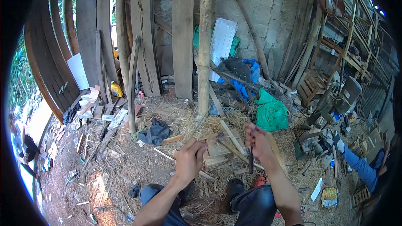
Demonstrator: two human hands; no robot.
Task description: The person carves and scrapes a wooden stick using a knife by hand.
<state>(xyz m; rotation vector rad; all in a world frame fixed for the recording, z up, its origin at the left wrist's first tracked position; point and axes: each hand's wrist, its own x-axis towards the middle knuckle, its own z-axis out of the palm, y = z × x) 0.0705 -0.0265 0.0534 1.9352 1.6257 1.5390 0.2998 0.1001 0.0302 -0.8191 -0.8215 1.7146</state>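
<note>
My left hand (189, 159) is raised over the ground in front of my knees, its fingers closed in a pinch; whatever may be between the fingertips is too small to tell. To its right, my right hand (260, 143) is closed around a slim dark tool (251, 162), whose straight, handle-like part hangs down below the fingers; its other end is unclear. Between and below the hands lies what looks like a hammer (232, 150), with a long wooden handle slanting toward the lower right. Under it are flat pieces of wood (216, 159), beside a pale wooden strip (233, 138).
An upright pole (204, 46) rises just ahead. A green bag (271, 111) and black cloth (155, 132) lie near it. At left stands a yellow bottle (116, 89). Wood scraps and shavings cover the ground. Another person's leg (361, 165) shows at right; a person (27, 146) is partly visible at far left.
</note>
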